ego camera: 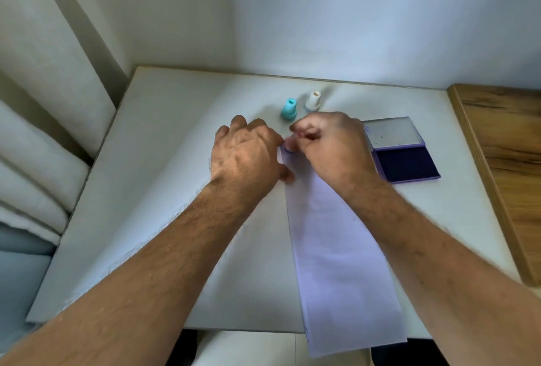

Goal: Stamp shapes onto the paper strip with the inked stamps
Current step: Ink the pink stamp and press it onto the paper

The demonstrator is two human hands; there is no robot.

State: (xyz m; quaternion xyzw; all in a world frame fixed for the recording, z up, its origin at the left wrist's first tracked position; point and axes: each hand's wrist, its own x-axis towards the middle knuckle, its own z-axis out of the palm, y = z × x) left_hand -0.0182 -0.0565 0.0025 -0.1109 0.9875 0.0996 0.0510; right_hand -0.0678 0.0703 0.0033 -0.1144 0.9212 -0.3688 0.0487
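A domestic room, probably a home corner set up for craft work. A small white table [164,160] stands against plain white walls [351,14]; left of the table hangs a pale curtain [44,87], right of it a wood-grain board [503,146].

The paper strip [339,248] is a pale lilac, plain and unmarked along its visible length. It lies on a white table [164,190]. One stamp [289,109] is turquoise; the other standing stamp [313,101] is white with a tan top. The ink pad [407,165] is dark navy blue in a light purple case, and its open lid [392,132] shows a grey inner face. A wooden board [503,154] is brown with darker grain streaks. The wall [351,14] is white.
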